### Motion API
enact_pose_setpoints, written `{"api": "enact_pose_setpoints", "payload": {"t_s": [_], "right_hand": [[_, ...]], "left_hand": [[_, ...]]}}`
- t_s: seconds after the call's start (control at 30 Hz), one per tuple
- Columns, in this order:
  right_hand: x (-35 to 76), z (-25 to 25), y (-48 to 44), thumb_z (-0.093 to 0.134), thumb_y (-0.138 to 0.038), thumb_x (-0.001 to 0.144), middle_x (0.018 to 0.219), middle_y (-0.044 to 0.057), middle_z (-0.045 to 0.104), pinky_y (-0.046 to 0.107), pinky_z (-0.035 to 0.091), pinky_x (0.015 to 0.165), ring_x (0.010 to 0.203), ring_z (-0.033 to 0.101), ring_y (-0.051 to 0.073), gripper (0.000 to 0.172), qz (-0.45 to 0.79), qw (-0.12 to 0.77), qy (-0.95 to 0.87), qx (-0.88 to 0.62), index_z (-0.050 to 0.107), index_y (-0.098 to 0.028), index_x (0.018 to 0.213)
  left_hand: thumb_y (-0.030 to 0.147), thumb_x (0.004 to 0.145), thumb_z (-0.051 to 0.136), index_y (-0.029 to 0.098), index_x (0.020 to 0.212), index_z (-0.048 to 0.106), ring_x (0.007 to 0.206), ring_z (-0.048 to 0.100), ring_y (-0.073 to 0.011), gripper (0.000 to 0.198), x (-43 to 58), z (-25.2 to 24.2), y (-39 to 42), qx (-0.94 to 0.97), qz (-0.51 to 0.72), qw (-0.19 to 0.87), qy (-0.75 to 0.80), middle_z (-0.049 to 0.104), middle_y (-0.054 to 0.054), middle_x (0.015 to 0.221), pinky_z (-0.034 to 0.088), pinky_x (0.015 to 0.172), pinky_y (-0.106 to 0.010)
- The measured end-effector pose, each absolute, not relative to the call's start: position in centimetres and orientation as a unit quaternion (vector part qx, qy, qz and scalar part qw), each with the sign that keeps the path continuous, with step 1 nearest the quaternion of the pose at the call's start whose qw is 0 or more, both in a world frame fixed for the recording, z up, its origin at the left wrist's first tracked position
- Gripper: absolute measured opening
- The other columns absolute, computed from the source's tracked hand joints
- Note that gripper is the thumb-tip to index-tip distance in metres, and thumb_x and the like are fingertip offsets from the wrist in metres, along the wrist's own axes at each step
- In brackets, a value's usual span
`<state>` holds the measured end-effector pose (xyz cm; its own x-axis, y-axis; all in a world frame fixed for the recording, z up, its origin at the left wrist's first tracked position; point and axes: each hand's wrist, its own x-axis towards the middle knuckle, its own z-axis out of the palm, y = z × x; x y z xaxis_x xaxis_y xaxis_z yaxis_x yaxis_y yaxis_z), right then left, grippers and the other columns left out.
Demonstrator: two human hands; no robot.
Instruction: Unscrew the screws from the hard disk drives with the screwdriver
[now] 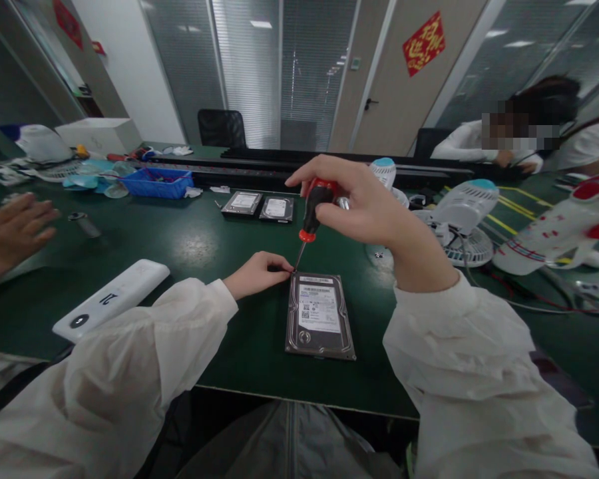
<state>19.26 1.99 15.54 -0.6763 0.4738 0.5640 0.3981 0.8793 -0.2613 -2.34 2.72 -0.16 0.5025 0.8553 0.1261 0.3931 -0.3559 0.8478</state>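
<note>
A hard drive [320, 317] lies label-up on the green table [190, 246] in front of me. My right hand [359, 203] is closed round the black and red handle of a screwdriver [310, 216], held upright with its tip at the drive's far left corner. My left hand [257, 273] pinches at that same corner, fingers pressed together beside the tip; what they hold is too small to make out.
Two more hard drives [258, 205] lie further back. A white device [110, 299] rests at my left. Another person's open hand [10, 229] reaches in from the left edge. A blue bin [156, 182] stands far left, small white fans [462, 216] at the right, a seated person behind.
</note>
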Motion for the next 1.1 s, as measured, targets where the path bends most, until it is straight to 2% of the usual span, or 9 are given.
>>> {"api": "enact_pose_setpoints", "payload": {"t_s": [0.07, 0.2, 0.27, 0.4, 0.6, 0.73, 0.8, 0.97, 1.1], "right_hand": [[19.20, 15.58, 1.93, 0.058, -0.020, 0.085, 0.114, 0.007, 0.071, 0.040, 0.056, 0.092, 0.098, 0.065, 0.021, 0.033, 0.058, 0.323, -0.915, -0.235, 0.067, -0.024, 0.117], [19.06, 15.41, 2.03, 0.059, -0.032, 0.092, 0.105, 0.008, 0.072, 0.043, 0.056, 0.090, 0.093, 0.067, 0.022, 0.025, 0.059, 0.351, -0.904, -0.238, 0.068, -0.022, 0.112], [19.09, 15.28, 2.09, 0.059, -0.027, 0.089, 0.104, 0.007, 0.072, 0.043, 0.056, 0.091, 0.093, 0.066, 0.022, 0.031, 0.067, 0.353, -0.902, -0.240, 0.065, -0.023, 0.120], [19.19, 15.21, 2.07, 0.059, -0.018, 0.082, 0.101, 0.003, 0.069, 0.041, 0.055, 0.093, 0.092, 0.065, 0.020, 0.056, 0.090, 0.352, -0.902, -0.232, 0.052, -0.024, 0.137], [19.06, 15.35, 2.03, 0.066, -0.034, 0.087, 0.099, 0.005, 0.071, 0.043, 0.055, 0.093, 0.091, 0.066, 0.022, 0.035, 0.069, 0.352, -0.897, -0.259, 0.063, -0.022, 0.121], [19.21, 15.29, 2.12, 0.065, -0.021, 0.081, 0.101, 0.006, 0.070, 0.041, 0.054, 0.090, 0.090, 0.065, 0.020, 0.049, 0.088, 0.348, -0.901, -0.244, 0.058, -0.018, 0.130], [19.29, 15.30, 2.09, 0.064, -0.021, 0.081, 0.105, 0.005, 0.068, 0.040, 0.054, 0.086, 0.090, 0.064, 0.020, 0.053, 0.101, 0.336, -0.905, -0.242, 0.054, -0.019, 0.132], [19.07, 15.41, 1.90, 0.061, -0.038, 0.092, 0.100, 0.005, 0.069, 0.041, 0.052, 0.090, 0.091, 0.064, 0.021, 0.032, 0.085, 0.354, -0.897, -0.250, 0.064, -0.022, 0.120], [19.06, 15.39, 1.90, 0.061, -0.028, 0.088, 0.095, 0.005, 0.067, 0.040, 0.052, 0.089, 0.088, 0.063, 0.020, 0.034, 0.093, 0.356, -0.892, -0.263, 0.062, -0.021, 0.122]], "left_hand": [[0.031, 0.085, 0.066, 0.018, 0.093, 0.079, 0.096, 0.072, -0.0220, 0.019, -2.34, -0.18, 2.74, 0.770, 0.293, 0.398, 0.403, 0.080, -0.004, 0.097, 0.053, 0.096, -0.037], [0.032, 0.085, 0.067, 0.017, 0.094, 0.079, 0.096, 0.072, -0.0223, 0.021, -2.31, -0.13, 2.72, 0.769, 0.291, 0.399, 0.406, 0.080, -0.004, 0.097, 0.053, 0.096, -0.038], [0.031, 0.084, 0.067, 0.017, 0.093, 0.079, 0.096, 0.073, -0.0224, 0.020, -2.27, -0.11, 2.70, 0.767, 0.292, 0.400, 0.408, 0.080, -0.004, 0.097, 0.053, 0.096, -0.038], [0.031, 0.085, 0.067, 0.017, 0.093, 0.079, 0.097, 0.073, -0.0225, 0.020, -2.25, -0.07, 2.64, 0.766, 0.291, 0.402, 0.408, 0.080, -0.004, 0.098, 0.053, 0.097, -0.038], [0.031, 0.085, 0.066, 0.018, 0.092, 0.079, 0.097, 0.073, -0.0226, 0.020, -2.27, 0.18, 2.46, 0.769, 0.286, 0.398, 0.410, 0.080, -0.004, 0.098, 0.053, 0.097, -0.038], [0.032, 0.085, 0.066, 0.017, 0.093, 0.079, 0.096, 0.072, -0.0228, 0.021, -2.32, 0.06, 2.58, 0.771, 0.287, 0.395, 0.409, 0.080, -0.005, 0.097, 0.053, 0.096, -0.038], [0.032, 0.085, 0.066, 0.018, 0.093, 0.079, 0.096, 0.072, -0.0228, 0.021, -2.35, -0.08, 2.67, 0.771, 0.290, 0.394, 0.406, 0.080, -0.005, 0.097, 0.053, 0.096, -0.038], [0.032, 0.085, 0.067, 0.017, 0.092, 0.079, 0.096, 0.072, -0.0229, 0.020, -2.32, -0.05, 2.64, 0.770, 0.293, 0.399, 0.403, 0.080, -0.005, 0.097, 0.053, 0.096, -0.039], [0.030, 0.085, 0.066, 0.017, 0.093, 0.079, 0.095, 0.072, -0.0229, 0.020, -2.21, 0.28, 2.46, 0.768, 0.283, 0.399, 0.413, 0.080, -0.005, 0.096, 0.054, 0.095, -0.039]]}}
